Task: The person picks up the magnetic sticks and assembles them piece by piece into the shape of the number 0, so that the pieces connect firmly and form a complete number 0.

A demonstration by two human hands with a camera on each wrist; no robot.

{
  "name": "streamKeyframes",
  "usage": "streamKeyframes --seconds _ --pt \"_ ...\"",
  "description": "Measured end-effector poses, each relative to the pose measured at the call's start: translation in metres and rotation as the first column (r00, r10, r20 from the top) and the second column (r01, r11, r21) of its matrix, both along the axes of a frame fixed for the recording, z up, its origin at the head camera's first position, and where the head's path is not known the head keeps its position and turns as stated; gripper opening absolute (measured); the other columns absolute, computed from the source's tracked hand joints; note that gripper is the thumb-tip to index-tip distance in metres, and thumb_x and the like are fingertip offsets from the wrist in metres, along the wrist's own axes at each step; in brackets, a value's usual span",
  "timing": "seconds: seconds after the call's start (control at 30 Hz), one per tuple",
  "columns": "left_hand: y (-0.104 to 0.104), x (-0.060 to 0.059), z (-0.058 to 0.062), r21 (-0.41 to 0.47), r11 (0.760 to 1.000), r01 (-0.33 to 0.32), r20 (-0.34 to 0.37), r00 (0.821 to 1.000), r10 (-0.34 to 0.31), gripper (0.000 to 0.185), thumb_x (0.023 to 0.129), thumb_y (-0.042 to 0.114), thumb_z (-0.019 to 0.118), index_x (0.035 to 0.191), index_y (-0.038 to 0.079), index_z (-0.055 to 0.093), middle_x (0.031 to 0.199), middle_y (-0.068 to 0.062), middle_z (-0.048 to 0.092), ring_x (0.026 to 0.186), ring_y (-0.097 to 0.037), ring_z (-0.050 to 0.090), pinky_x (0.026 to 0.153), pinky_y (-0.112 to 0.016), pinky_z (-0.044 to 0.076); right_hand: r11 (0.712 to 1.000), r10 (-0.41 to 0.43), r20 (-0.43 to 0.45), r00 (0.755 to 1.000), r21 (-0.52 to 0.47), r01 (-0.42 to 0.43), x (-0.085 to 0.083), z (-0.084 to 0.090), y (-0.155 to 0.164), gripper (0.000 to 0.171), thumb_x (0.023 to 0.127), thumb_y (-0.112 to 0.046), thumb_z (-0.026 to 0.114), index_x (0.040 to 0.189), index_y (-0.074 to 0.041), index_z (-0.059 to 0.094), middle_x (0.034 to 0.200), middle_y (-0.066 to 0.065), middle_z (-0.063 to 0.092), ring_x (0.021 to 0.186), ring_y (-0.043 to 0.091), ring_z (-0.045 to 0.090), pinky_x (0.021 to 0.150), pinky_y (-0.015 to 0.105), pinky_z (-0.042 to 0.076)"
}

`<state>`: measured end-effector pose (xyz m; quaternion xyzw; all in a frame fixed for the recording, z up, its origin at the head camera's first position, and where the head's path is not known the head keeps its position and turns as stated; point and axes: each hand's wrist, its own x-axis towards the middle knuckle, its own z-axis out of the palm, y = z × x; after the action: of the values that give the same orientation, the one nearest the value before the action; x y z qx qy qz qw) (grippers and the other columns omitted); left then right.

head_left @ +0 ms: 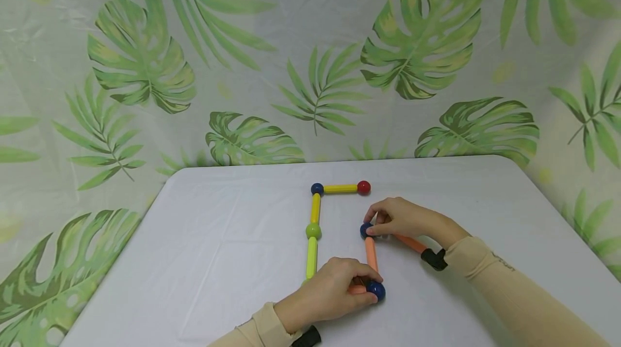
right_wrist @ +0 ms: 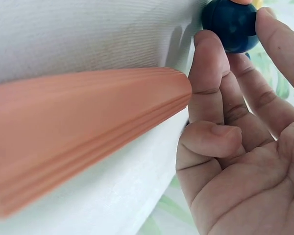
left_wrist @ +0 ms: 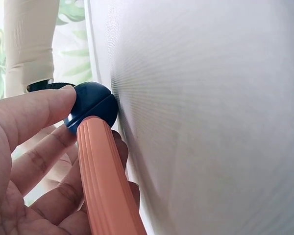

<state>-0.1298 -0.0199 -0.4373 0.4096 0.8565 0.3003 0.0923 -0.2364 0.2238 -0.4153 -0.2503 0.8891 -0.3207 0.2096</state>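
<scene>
My left hand [head_left: 335, 289] pinches a dark blue ball [head_left: 375, 291] between thumb and fingers, near the table's front. An orange ribbed rod [left_wrist: 105, 181] runs from that ball under the hand. A second orange rod [head_left: 371, 252] links it to another blue ball [head_left: 367, 230], which my right hand [head_left: 409, 221] pinches. Close up in the right wrist view, that upper ball [right_wrist: 230, 24] sits between thumb and fingertips. A separate orange rod [right_wrist: 98, 127] lies on the table below the right palm, apart from the ball.
Left of the hands, a yellow-green rod [head_left: 311, 258], a lime ball [head_left: 313, 230] and a yellow rod [head_left: 316, 208] lead up to a blue ball [head_left: 317, 189]. From there another yellow rod [head_left: 340, 188] reaches a red ball [head_left: 364, 187]. A white cloth covers the table [head_left: 233, 228].
</scene>
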Motion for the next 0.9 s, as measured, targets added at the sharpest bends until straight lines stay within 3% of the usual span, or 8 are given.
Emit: streamKeyframes --seconds 0.33,0.53,0.7,0.9 --pt "0.001 -0.002 0.002 -0.009 1.000 0.007 0.031 1.000 -0.007 0.025 0.098 0.023 0.082 0.122 0.018 0.079 0.102 0.012 0.076 0.087 0.012 0.058 0.079 -0.008 0.047 0.999 -0.037 -0.014 0.999 -0.020 0.037 0.006 -0.003 0.006 0.035 0.099 -0.031 0.079 0.126 -0.008 0.074 0.089 -0.003 0.071 0.078 0.011 0.063 0.073 0.025 0.051" --pt "-0.001 -0.008 0.008 -0.026 1.000 0.017 0.059 0.998 -0.016 0.029 0.098 0.024 0.082 0.126 0.019 0.076 0.104 0.011 0.077 0.091 0.009 0.063 0.080 -0.009 0.050 0.996 -0.064 -0.097 0.993 -0.060 0.059 0.014 -0.004 0.018 0.033 0.099 -0.028 0.079 0.127 -0.011 0.074 0.095 -0.005 0.073 0.091 0.010 0.068 0.083 0.028 0.056" --pt "-0.007 -0.021 0.022 -0.035 0.999 -0.030 0.100 0.994 0.033 0.030 0.099 0.024 0.081 0.127 0.018 0.076 0.107 0.006 0.077 0.092 0.003 0.066 0.081 -0.013 0.054 0.990 -0.129 -0.165 0.978 -0.069 0.119 0.022 0.000 0.031 0.032 0.099 -0.026 0.079 0.126 -0.011 0.074 0.095 -0.006 0.071 0.093 0.011 0.067 0.080 0.027 0.055" --pt "-0.023 -0.047 0.040 -0.011 0.989 -0.150 0.099 0.984 0.150 0.031 0.100 0.025 0.078 0.130 0.016 0.075 0.111 -0.001 0.078 0.093 -0.003 0.066 0.081 -0.020 0.055 0.980 -0.197 -0.156 0.968 -0.037 0.193 0.033 0.004 0.045 0.037 0.097 -0.030 0.081 0.126 -0.007 0.073 0.092 -0.003 0.068 0.084 0.012 0.061 0.070 0.024 0.050"
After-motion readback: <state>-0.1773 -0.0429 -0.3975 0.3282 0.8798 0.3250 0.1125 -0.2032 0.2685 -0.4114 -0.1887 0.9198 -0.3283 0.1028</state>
